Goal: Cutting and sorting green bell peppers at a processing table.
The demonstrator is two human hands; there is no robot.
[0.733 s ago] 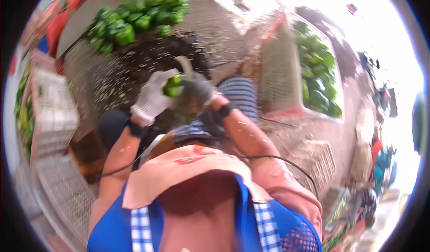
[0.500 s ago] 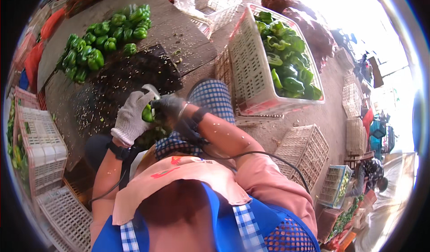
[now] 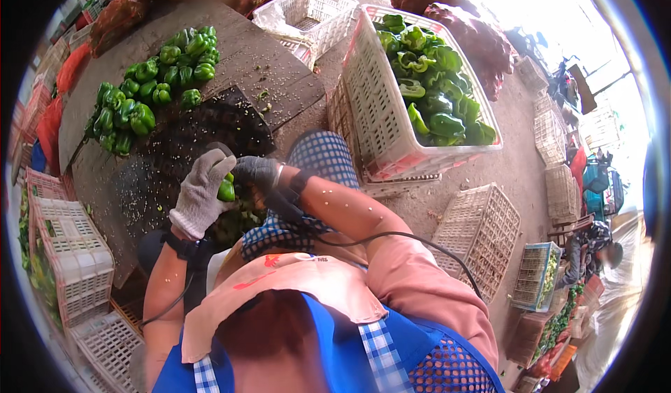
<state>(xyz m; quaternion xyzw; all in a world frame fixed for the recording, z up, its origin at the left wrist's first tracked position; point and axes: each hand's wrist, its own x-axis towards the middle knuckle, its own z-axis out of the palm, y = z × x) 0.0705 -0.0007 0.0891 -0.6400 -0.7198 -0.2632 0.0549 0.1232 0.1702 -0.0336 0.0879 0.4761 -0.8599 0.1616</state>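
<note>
A green bell pepper (image 3: pixel 226 188) sits between my two hands above my lap. My left hand (image 3: pixel 200 196), in a pale grey knit glove, is closed round the pepper's left side. My right hand (image 3: pixel 256 172), in a dark grey glove, presses against its right side with bent fingers. Whatever is inside the right hand is hidden. Beyond my hands, a heap of whole green peppers (image 3: pixel 150 89) lies on the wooden table (image 3: pixel 290 89). A dark wet sheet (image 3: pixel 231 124) strewn with pale seeds covers the table's near part.
To my right, a tall white crate (image 3: pixel 370 106) holds opened green peppers (image 3: pixel 437 85). An open white crate (image 3: pixel 311 15) stands beyond the table. Another crate (image 3: pixel 479 239) rests on the floor at right. Stacked crates (image 3: pixel 73 253) line my left. A cable (image 3: pixel 402 236) crosses my right arm.
The pale curved blade-like piece above my hands no longer shows. My right hand has shifted slightly left, closer against the pepper. The view has turned a little.
</note>
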